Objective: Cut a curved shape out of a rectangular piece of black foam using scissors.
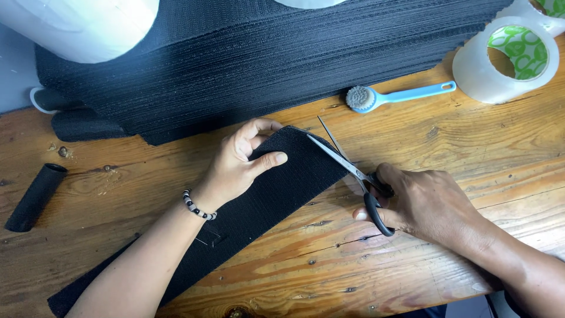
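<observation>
Right hand: the right hand (426,203) sits lower right of the frame, fingers through the black loops of the scissors (353,174), closed firmly on the handles
Scissors: blades parted in a narrow V, tips pointing to the upper left, the lower blade lying at the end edge of the black strip (259,200); a clean cut probably wants the cloth seated deep in the V before closing
Left hand: the left hand (241,162) is at centre frame, thumb and fingers pinching the strip's upper end and holding it slightly lifted; a beaded bracelet (199,206) is on the wrist
Black strip: a long band of coarse black fabric running from the lower left corner up to centre on the wooden table (412,271); held taut near the blades, it should not fold into them
Cut line: whether a mark guides it I cannot tell; the fabric is too dark
Left edge: a black tube (35,197) lies apart from the work
Beyond: a blue-handled brush (394,97), then the stacked black fabric (247,59) across the top
Upper right: a clear tape roll (509,59)
Upper left: a white roll (82,26)
</observation>
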